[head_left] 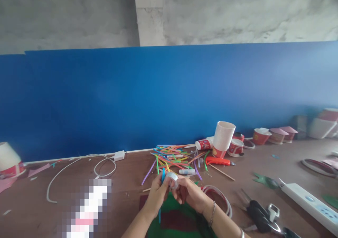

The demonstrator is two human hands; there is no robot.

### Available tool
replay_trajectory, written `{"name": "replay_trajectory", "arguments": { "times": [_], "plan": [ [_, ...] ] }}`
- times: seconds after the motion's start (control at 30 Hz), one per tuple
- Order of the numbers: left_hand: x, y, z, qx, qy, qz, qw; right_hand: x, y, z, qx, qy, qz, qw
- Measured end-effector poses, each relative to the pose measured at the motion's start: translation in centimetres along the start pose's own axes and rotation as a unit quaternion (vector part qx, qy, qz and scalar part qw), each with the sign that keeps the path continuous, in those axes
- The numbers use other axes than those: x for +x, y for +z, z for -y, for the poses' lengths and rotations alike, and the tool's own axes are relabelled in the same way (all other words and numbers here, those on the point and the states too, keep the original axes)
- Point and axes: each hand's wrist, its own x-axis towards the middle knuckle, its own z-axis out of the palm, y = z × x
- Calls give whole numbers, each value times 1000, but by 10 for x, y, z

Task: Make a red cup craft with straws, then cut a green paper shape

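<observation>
Near the bottom centre, both hands meet around a small round whitish roll (172,180), perhaps tape. My left hand (157,193) is closed, holding the roll's left side together with a blue straw (163,175) that stands upright. From the right, my right hand (190,192) has its fingers curled against the roll; a bracelet is on that wrist. Green material (173,213) lies below the hands. Just beyond them, many coloured straws (171,157) are scattered in a pile, with a clear glue tube (187,171) at its near edge.
Right of the straws stand stacked paper cups (224,136), beside an orange cutter (218,161) and a wooden stick (223,172). Farther right are keys (260,215) and a power strip (311,204). A white cable (56,176) lies left. A blue partition (148,97) runs behind.
</observation>
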Motion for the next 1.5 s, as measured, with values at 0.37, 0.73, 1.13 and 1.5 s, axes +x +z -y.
{"name": "replay_trajectory", "arguments": {
  "times": [0.37,0.73,1.13,1.5],
  "plan": [
    [2,-10,11,66,96,59,991,-3,6,4,-32,0,-35,999],
    [2,-12,5,146,131,33,980,-4,3,1,-7,-10,-11,1000],
    [4,-13,9,100,109,41,988,-5,6,8,7,24,5,1000],
    [4,-1,1,31,95,112,989,-5,-1,6,36,10,44,998]
  ]
}}
